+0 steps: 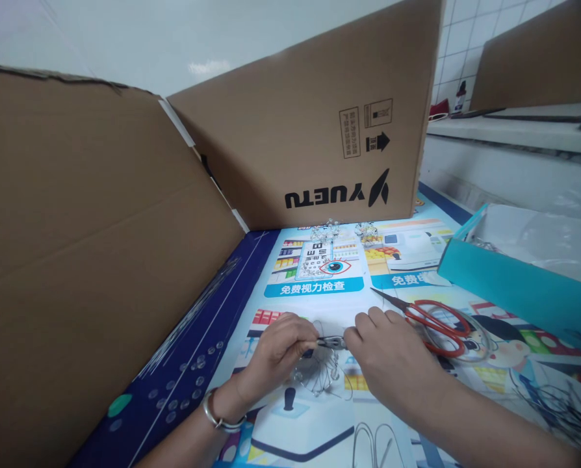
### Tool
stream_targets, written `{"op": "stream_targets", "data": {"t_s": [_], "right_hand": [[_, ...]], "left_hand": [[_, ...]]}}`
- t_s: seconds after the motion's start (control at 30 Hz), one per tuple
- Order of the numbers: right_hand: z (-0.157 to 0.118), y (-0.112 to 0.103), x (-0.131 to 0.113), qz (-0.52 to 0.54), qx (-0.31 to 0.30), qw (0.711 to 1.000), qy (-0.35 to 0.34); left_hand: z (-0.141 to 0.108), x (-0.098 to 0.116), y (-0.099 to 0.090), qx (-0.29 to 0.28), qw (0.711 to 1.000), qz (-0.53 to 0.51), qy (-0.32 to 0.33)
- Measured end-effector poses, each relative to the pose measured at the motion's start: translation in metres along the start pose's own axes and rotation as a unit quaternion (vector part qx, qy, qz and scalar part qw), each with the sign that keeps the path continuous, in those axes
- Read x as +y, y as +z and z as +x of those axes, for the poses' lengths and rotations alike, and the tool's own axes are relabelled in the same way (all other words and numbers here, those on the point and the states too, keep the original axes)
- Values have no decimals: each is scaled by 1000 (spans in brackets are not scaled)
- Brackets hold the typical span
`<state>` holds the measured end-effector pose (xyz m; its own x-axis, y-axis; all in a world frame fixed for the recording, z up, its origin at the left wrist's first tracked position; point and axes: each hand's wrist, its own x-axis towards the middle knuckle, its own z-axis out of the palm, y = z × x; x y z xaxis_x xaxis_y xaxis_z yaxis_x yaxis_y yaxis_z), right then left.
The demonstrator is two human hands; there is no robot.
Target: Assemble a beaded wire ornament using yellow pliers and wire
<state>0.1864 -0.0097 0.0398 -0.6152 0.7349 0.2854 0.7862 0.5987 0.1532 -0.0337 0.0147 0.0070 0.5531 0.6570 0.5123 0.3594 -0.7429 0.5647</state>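
Both hands are busy in close: the left hand [288, 341] has thumb and finger pinched on what looks like an edge of the wire piece [320, 377], and the right hand [388, 341] is closed around the pliers [330, 342], tips pointing at the left. The wire piece sits just under that meeting point, low over the printed table [236, 286].

Handling-wise, I'd guess it weighs next to nothing: thin, springy, easy to bend out of shape, and the smooth wire probably slips a bit. I'd hold it by a firm edge or twisted spot near the plier tips, not by the loose loops, which look easy to squash.

Nearest the bottom are some bent wires [363, 445], cut off by the frame. Red-handled scissors [412, 309] lie by the right hand, with a teal box [509, 286] beyond. Farther back, two more wire clumps [325, 231] rest by the cardboard [281, 143].

Hard to make out: the plier handles are hidden in the right hand, the exact pinch point is tiny, and the wire almost melts into the busy print. Can't really see what's inside the box either.
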Motion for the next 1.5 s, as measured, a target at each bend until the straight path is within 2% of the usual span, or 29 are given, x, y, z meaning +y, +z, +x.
{"op": "stream_targets", "data": {"t_s": [0.2, 0.37, 0.57, 0.83, 1.5], "right_hand": [[1, -11, 6, -15, -2, 1000, -15], [1, -15, 10, -26, 1, 1000, -16], [-1, -9, 2, -32, 28, 999, -19], [-4, 1, -4, -54, 49, 997, -16], [-5, 1, -3, -42, 18, 999, 9]], "left_hand": [[1, 2, 0, 0, 1000, -1, 13], [0, 3, 2, 11, 1000, 4, -1], [-3, 3, 5, 42, 998, 3, -36], [-4, 4, 7, 49, 998, -6, -32], [-2, 6, 4, 41, 998, -35, -27]]}}
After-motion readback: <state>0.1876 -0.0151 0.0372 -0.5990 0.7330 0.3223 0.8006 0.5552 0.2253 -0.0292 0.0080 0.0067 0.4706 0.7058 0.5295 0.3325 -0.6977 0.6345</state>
